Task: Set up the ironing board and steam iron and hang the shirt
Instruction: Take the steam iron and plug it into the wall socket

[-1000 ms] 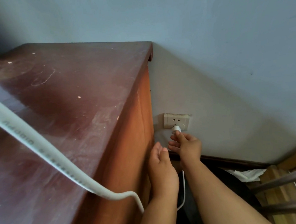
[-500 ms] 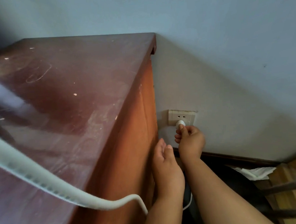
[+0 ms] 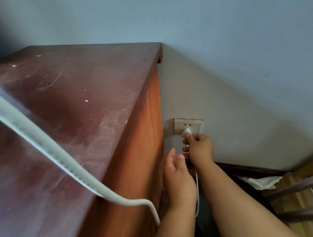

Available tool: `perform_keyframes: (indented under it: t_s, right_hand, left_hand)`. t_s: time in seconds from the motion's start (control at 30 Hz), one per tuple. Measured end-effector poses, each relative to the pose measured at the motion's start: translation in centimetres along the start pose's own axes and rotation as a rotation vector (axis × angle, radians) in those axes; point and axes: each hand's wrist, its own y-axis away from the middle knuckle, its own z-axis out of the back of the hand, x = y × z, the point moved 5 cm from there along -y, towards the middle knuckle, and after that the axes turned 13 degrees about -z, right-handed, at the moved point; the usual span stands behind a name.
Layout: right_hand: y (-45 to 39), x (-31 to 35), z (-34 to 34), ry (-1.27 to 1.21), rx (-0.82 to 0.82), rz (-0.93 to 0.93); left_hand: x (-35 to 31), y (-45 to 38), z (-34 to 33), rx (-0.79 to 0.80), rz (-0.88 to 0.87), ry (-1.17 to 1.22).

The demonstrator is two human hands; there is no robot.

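A white plug (image 3: 186, 132) sits in the lower holes of a cream wall socket (image 3: 188, 124), low on the wall beside a wooden cabinet. My right hand (image 3: 199, 147) pinches the plug from below. Its white cord (image 3: 197, 194) drops between my forearms and then runs across the cabinet top toward the left edge. My left hand (image 3: 177, 177) hovers just below and left of the socket, fingers apart, holding nothing. The iron, ironing board and shirt are out of view.
The reddish-brown cabinet (image 3: 74, 108) fills the left half, its side close against my left hand. A dark skirting board (image 3: 246, 168) runs along the wall foot. Crumpled white paper (image 3: 262, 182) and wooden bars (image 3: 302, 184) lie at the lower right.
The plug has gone from just under the socket into it, pushed by my right hand. My left hand rose slightly alongside. The cord over the cabinet shifted.
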Motion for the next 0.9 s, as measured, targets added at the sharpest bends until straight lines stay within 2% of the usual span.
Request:
perform_keyframes:
  t_s: [0.17, 0.27, 0.33, 0.47, 0.63, 0.9]
  right_hand:
    - [2.3, 1.5, 0.6, 0.156, -0.023, 0.057]
    - [4.7, 3.4, 2.1, 0.158, -0.037, 0.108]
    - [7.0, 4.5, 3.4, 0.149, -0.037, 0.135]
    - [12.0, 4.2, 6.2, 0.067, -0.034, 0.044]
    - [17.6, 5.1, 7.9, 0.144, -0.034, -0.069]
    - [27.9, 12.1, 9.9, 0.22, -0.02, -0.09]
  left_hand:
    - [-0.5, 0.9, -0.8, 0.013, 0.057, 0.027]
    - [-1.6, 2.3, -1.3, 0.031, 0.078, 0.01]
    - [-2.4, 4.1, -1.6, 0.079, 0.158, 0.037]
    - [-5.4, 8.2, -0.4, 0.136, 0.271, 0.077]
    - [-9.6, 12.0, 1.6, 0.177, 0.388, 0.078]
    - [-21.0, 16.1, 4.6, 0.286, 0.27, 0.032]
